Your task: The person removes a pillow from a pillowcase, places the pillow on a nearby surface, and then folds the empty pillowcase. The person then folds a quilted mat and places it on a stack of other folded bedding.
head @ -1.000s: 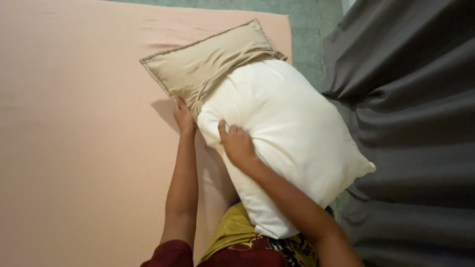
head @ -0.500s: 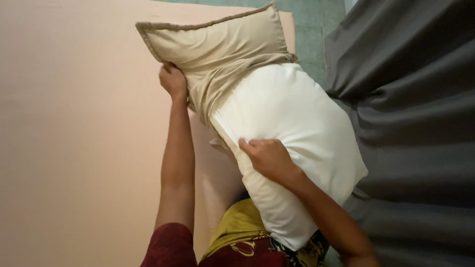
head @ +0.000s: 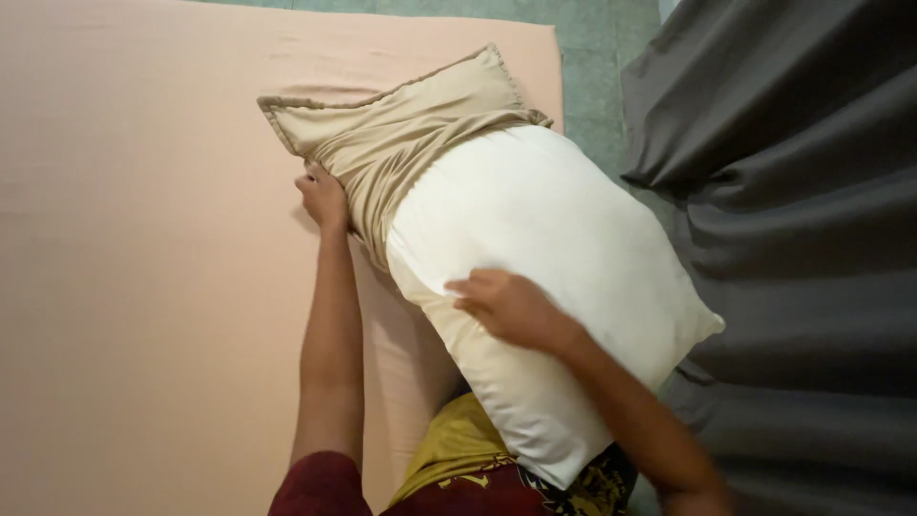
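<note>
Pillow: white, plump, lying slantwise across the near right part of the bed, its lower end over the person's lap and its upper end inside the cover.
Pillowcase: tan, with a flanged edge, bunched in folds over the upper end of the pillow; most of the pillow is bare.
Left hand: fingers closed on the gathered left edge of the pillowcase, arm stretched straight out over the sheet.
Right hand: laid flat on the white face of the pillow, fingers spread and apart, gripping nothing; it presses down.
Handling, as a judgement: the cloth moves best when the flat hand pins the filling while the gripping hand works only the hem; the folds near the left hand look thick, so short tugs along the pillow's long line should bind less than one long tug.
Bedsheet: peach, smooth, covering the mattress; broad open surface to the left and beyond the pillowcase.
Bed edge: the far right corner lies just past the pillowcase flange; green floor shows beyond it.
Curtain: dark grey, hanging in folds, touching or nearly touching the pillow's right corner; little room on that side.
</note>
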